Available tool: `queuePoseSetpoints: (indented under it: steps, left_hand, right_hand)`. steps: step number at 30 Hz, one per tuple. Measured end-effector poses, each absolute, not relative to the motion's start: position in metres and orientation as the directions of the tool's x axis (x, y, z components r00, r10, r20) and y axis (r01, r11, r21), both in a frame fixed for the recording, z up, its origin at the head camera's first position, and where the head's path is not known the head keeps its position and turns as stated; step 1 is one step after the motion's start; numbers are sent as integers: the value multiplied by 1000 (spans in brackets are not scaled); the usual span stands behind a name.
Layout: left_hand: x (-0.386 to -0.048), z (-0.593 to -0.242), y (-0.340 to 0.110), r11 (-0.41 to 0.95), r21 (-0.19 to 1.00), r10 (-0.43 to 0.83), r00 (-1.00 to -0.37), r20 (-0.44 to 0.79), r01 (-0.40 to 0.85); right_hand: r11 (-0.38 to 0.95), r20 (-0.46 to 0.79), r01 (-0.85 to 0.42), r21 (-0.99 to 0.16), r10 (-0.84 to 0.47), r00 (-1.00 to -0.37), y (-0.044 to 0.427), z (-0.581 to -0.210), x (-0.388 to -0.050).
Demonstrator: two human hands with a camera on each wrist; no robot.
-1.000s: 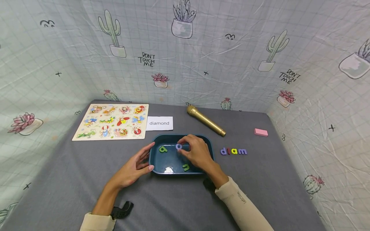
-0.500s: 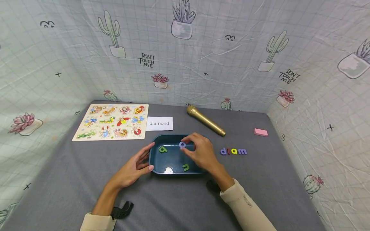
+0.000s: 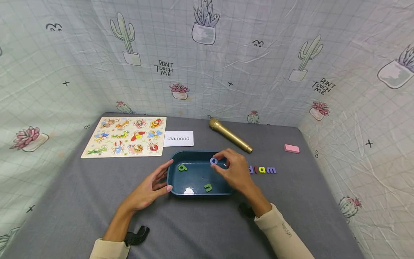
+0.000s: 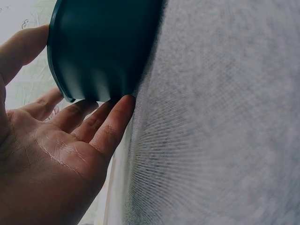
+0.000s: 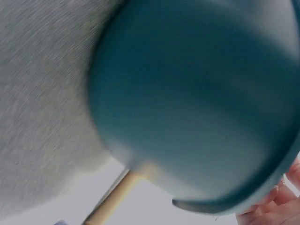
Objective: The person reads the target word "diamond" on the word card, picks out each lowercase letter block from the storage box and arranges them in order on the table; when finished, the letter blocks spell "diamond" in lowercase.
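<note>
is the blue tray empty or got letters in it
The blue tray isn't empty: a green letter lies toward its left end, another green letter toward its near side.

The left hand (image 3: 148, 191) spreads, the right hand (image 3: 233, 172) pinches

Backdrop (image 3: 239, 64): pale wrinkled cloth, faint grid, printed potted cacti (image 3: 123, 34), succulents (image 3: 179, 87) and "DON'T TOUCH ME" (image 3: 164, 68)
Left wall (image 3: 35, 93): same print, greenish tint
Right wall (image 3: 372, 115): same print, warmer tint
Counter (image 3: 194, 230): gray cloth, lightly creased
Light: soft, diffuse
</note>
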State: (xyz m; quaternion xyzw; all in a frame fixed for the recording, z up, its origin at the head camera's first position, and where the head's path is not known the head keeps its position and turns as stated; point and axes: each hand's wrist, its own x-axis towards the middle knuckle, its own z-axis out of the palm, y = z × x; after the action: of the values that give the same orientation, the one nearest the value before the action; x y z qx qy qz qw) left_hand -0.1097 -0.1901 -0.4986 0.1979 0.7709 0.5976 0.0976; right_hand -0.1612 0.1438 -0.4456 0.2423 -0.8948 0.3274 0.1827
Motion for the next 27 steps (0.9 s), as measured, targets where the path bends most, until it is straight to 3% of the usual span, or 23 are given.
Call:
queuePoseSetpoints:
  steps: [27]
  left_hand:
    - [-110, -499, -190, 226, 955, 417, -905, 83, 191]
  right_hand:
    - [724, 488, -475, -500, -218, -845, 194, -445, -156]
